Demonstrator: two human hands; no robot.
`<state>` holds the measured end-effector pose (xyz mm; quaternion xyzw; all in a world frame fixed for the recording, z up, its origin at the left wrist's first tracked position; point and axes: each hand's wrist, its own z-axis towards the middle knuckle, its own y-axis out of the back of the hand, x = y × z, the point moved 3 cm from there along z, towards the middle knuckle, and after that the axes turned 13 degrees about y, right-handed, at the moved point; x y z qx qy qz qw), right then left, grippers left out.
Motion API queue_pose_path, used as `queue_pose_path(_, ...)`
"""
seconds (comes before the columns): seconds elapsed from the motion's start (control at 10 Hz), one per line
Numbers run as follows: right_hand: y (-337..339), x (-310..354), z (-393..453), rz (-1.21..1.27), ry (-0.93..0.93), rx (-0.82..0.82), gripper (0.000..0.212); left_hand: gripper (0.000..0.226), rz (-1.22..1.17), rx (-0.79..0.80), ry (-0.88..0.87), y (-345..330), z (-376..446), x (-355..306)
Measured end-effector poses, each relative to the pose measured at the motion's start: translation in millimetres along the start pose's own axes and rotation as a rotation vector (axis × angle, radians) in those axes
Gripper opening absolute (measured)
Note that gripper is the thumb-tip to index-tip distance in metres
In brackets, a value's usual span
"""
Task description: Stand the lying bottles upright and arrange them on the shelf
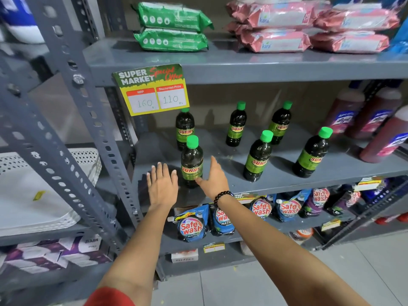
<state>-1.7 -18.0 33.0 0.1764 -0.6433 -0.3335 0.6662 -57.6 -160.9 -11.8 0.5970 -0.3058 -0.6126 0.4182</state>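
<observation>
Already all six bottles stand upright on the shelf point(276, 182), scattered; the nearest bottle point(191, 161) sits at the near left edge. Left hand point(162, 186) is spread flat beside it, right hand point(213, 178) open with the thumb touching its base, neither gripping. A careless nudge could topple it off the edge
</observation>
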Motion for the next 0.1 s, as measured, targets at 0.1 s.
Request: queue_pose_path(0.1,28.3,-4.2,-14.8,-0.097,0.133,-0.085,0.069,0.052,-0.065,-0.115,-0.049,18.0,-17.0,-20.4)
